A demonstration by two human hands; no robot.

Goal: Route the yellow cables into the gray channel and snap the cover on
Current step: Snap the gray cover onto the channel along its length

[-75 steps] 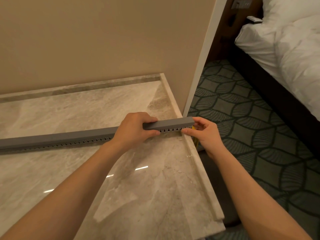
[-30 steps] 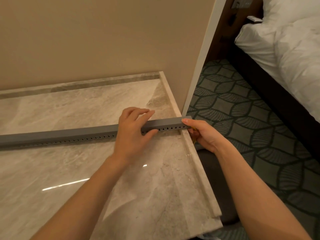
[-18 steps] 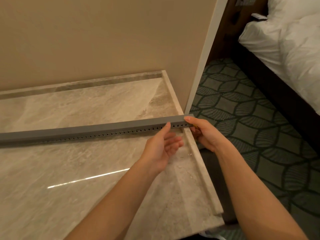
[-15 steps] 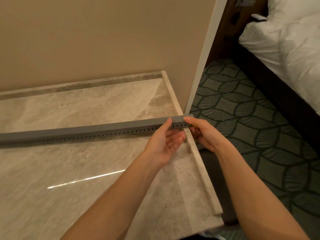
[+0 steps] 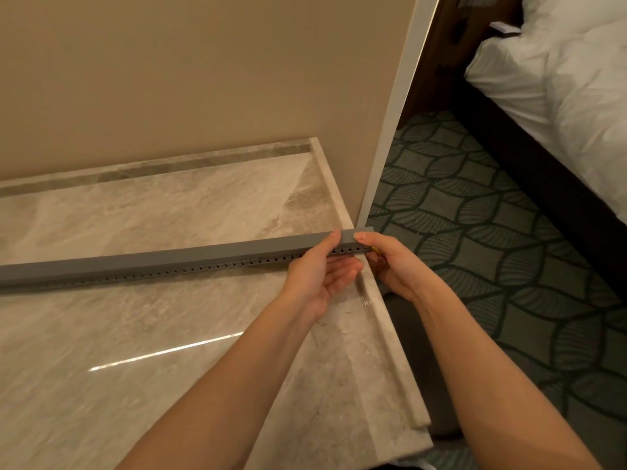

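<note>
Gray channel [image 5: 169,259] is lying across the marble counter [image 5: 169,334], its end sitting under both thumbs. Left hand [image 5: 319,276] is facing palm-up, thumb pressing the top, fingers loosely straight below — right hand [image 5: 393,262] is pinching the end, fingers curled beneath, where a yellow cable [image 5: 375,248], perhaps, is peeking out.

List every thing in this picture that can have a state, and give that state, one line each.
gray channel: lies on the marble ledge, cover on.
yellow cables: only a tip shows at the channel's right end.
left hand: thumb touches the channel top, fingers relaxed.
right hand: grips the channel's right end.
</note>
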